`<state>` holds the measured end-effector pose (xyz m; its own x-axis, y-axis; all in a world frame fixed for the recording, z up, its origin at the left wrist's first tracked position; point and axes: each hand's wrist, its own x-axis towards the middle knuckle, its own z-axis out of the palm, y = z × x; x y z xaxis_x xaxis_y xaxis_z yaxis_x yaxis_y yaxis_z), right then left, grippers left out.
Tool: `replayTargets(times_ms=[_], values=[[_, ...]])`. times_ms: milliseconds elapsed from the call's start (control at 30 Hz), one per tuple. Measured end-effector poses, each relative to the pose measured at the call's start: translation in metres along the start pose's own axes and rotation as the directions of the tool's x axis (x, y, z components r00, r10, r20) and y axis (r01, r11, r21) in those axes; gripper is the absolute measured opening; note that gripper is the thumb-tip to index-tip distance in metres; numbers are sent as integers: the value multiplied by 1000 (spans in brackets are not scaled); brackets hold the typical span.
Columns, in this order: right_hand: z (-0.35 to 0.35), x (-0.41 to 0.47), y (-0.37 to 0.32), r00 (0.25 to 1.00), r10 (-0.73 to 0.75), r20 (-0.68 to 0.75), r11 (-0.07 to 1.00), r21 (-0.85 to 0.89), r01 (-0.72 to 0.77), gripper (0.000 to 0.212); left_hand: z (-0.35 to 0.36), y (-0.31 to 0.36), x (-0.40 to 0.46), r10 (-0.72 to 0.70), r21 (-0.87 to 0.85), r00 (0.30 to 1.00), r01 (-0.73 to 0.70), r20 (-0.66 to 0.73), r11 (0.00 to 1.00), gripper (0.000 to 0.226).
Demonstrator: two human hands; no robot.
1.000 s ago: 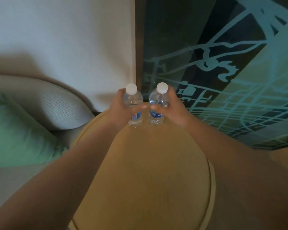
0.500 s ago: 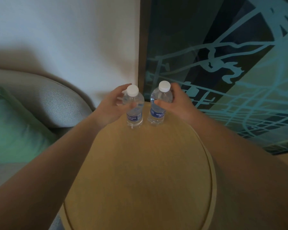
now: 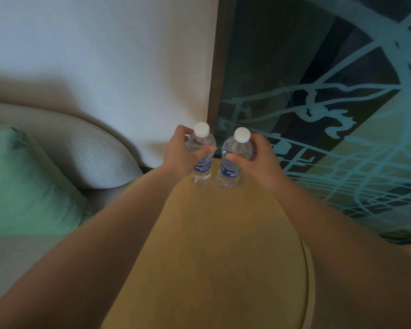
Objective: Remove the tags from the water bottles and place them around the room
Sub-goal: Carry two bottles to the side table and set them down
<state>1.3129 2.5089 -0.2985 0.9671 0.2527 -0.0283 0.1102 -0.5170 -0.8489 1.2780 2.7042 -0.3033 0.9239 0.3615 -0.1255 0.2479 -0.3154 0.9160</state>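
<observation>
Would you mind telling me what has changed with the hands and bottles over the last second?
The left hand, which loosened half a second ago, grips the left bottle again. The right hand keeps holding the right bottle. Both bottles remain upright, side by side at the far edge of the round table.

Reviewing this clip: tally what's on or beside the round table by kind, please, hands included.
Clear plastic water bottles with white caps: 2 (left bottle, right bottle)
Hands: 2 (left hand, right hand)
Round tan wooden table: 1
Green cushion: 1
Total: 6
</observation>
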Motion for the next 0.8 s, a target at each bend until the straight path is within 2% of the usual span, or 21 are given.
replayTargets(times_ms=[167,300,333,467,600,800], values=[[14,5,-6,995,38,-95,998,45,-34,70,9,9,2,-12,-75,1000,11,-9,997,58],[12,3,3,995,93,-29,984,155,-88,95,-5,-3,-5,-52,-313,996,73,75,947,71],[12,2,5,995,96,-5,974,206,-92,96,-8,-7,-6,-71,-356,994,98,89,929,71],[22,0,4,996,54,-76,956,292,-30,60,0,-8,-7,-94,-412,991,125,96,902,60],[33,1,1,987,75,-140,945,325,-26,56,5,-6,-2,-100,-451,994,109,43,886,51],[31,9,-1,990,65,-128,955,297,-25,55,-5,-3,11,-70,-340,995,91,75,936,50]])
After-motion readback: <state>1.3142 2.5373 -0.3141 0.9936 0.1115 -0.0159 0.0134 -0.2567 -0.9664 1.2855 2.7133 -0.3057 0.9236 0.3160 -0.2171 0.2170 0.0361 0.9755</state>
